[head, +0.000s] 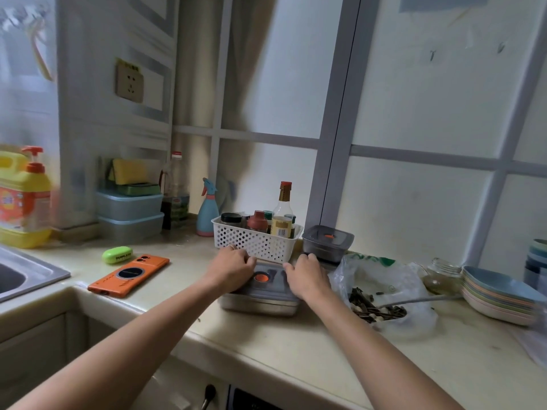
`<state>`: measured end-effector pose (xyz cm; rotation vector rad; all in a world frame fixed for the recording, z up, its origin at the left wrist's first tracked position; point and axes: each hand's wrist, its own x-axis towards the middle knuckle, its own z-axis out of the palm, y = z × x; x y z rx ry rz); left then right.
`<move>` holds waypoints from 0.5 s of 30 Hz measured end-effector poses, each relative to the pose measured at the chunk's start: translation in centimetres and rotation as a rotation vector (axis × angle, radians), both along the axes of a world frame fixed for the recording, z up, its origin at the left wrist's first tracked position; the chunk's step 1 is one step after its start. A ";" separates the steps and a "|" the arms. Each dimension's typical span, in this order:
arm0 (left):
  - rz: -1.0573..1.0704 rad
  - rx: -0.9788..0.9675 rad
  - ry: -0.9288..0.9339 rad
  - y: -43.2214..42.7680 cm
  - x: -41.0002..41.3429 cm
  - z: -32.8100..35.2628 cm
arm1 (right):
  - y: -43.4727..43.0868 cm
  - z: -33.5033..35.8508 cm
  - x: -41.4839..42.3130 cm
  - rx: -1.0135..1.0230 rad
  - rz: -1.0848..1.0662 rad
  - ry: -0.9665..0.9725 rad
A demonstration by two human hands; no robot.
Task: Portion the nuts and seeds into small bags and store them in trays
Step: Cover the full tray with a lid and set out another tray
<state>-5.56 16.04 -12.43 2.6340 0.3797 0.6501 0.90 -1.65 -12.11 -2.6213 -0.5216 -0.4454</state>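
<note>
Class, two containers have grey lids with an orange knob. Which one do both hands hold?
The nearer steel tray, gripped by the left hand and right hand. The darker container stands behind it, beside the white basket.

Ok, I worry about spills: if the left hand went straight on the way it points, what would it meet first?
Probably the white basket: it stands directly beyond the left hand, whose fingers curl at the far edge of the tray lid. Depth is unclear.
</note>
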 end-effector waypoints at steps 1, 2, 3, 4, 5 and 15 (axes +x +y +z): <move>0.010 0.034 -0.008 0.0 0.0 -0.1 | 0.0 0.1 -0.1 -0.005 0.003 -0.008; 0.018 0.062 -0.007 0.0 0.0 -0.1 | 0.0 0.1 -0.1 -0.011 0.004 -0.026; 0.020 0.083 -0.002 0.0 0.1 -0.1 | 0.0 0.2 -0.2 -0.016 0.005 -0.044; 0.020 0.091 0.008 0.0 0.2 -0.2 | 0.1 0.2 -0.2 -0.019 0.005 -0.060; 0.019 0.093 0.021 0.0 0.3 -0.2 | 0.1 0.2 -0.3 -0.020 0.003 -0.066; 0.006 -0.044 -0.003 -0.2 -0.1 0.0 | -0.1 0.0 -0.5 0.164 0.013 -0.161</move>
